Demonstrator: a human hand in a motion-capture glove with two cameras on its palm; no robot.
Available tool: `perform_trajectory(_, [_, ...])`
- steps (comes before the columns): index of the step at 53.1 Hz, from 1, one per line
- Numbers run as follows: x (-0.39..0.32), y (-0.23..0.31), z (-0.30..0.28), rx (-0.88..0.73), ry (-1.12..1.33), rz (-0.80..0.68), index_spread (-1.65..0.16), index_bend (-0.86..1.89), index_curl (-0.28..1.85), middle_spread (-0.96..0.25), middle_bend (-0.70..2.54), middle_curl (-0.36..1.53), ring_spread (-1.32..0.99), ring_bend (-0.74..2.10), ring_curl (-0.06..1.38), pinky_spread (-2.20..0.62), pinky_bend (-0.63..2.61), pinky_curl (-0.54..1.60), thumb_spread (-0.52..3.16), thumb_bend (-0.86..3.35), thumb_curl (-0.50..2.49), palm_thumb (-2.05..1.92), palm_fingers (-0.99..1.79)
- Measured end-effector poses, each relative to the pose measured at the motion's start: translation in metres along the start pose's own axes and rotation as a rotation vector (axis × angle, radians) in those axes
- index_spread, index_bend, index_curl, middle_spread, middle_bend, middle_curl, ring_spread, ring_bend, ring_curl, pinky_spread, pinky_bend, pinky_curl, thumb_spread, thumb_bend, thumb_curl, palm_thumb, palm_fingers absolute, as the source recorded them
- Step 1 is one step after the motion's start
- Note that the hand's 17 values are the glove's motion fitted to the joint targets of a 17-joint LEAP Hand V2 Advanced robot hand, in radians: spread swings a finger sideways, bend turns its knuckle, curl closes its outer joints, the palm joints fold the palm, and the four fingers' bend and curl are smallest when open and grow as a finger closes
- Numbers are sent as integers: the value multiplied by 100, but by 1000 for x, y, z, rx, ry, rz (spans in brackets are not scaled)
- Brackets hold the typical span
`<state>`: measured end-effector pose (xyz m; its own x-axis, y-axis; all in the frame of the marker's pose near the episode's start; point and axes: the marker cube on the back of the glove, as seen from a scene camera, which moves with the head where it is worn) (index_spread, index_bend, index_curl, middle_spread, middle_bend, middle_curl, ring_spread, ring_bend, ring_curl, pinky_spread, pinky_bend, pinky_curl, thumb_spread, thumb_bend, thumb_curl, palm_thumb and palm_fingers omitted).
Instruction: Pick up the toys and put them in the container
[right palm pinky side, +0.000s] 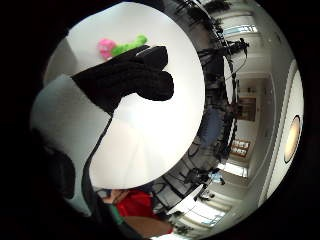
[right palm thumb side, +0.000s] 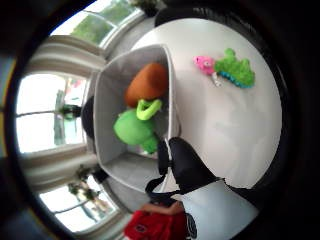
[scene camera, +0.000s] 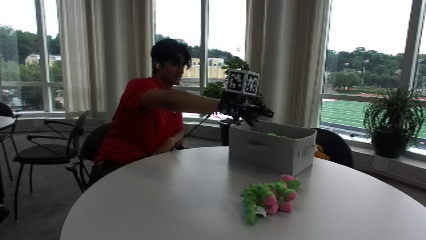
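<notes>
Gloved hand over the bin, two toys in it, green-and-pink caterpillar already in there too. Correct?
Not quite. The caterpillar lies on the table, outside the bin; the outside view shows it. The gloved hand is over the bin, which holds the orange toy and the green toy.

Seated person in red short-sleeved shirt, right arm extended nearly straight forward at shoulder height, black-gloved right hand (scene camera: 245, 111) at arm's end, palm downward, gloved fingers (right palm pinky side: 131, 76) loosely curled and holding nothing, thumb (right palm thumb side: 186, 165) extended, bare left hand out of view.
</notes>
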<state>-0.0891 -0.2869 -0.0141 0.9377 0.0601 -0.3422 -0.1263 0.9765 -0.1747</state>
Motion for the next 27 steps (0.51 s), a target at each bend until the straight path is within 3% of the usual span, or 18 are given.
perform_trajectory(13, [66, -39, 48, 17, 16, 47, -40, 13, 28, -2, 15, 28, 7, 30, 26, 11, 140, 36, 112, -4, 43, 7, -24])
perform_trajectory(27, [86, -107, 122, -7, 53, 14, -41, 14, 26, -3, 13, 25, 7, 23, 26, 12, 133, 33, 105, -3, 38, 1, -14])
